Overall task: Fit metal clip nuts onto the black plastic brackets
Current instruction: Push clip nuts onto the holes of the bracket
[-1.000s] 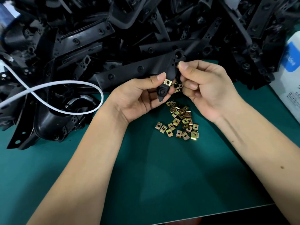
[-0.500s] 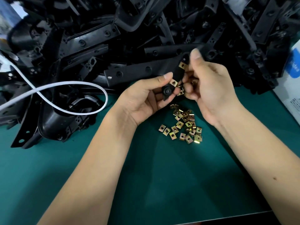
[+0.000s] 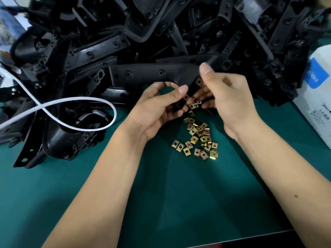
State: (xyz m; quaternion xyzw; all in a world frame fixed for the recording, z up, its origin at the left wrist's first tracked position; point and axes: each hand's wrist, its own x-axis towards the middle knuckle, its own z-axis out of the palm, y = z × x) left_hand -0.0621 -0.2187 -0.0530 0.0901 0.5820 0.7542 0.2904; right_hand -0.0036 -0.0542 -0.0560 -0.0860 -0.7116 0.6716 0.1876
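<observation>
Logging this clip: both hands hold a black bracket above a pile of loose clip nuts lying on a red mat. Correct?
Not quite. The head view shows the mat is green, not red. The rest stands: left hand and right hand hold the black bracket above the loose clip nuts.

Dim, even overhead light — soft arm shadows on mat [image 3: 89,203], wide-angle edge bending, blurry corners.

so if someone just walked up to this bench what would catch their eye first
Probably the huge heap of black plastic brackets filling the far half of the green mat. Next, the bright cluster of clip nuts at mid-mat, just below the two hands. The left hand and right hand both grip one bracket, which already carries a clip nut. A white cable loops in from the left.
</observation>
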